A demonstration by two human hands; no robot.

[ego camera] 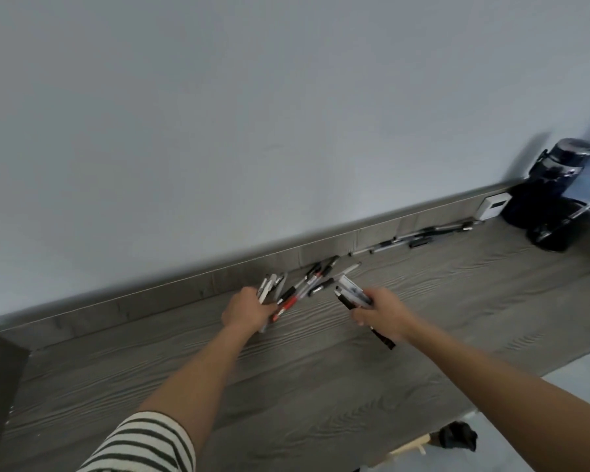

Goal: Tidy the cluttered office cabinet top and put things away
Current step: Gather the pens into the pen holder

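dark bottle (556, 175) blurred, far pens (423, 235) indistinct

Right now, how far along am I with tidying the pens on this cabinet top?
Partway. Done: at least one pen already sits in the black holder. In hand: your left hand grips one bundle of pens, your right hand another bundle. Still to do: loose pens by the back ledge, more pens farther right, near the bottle.
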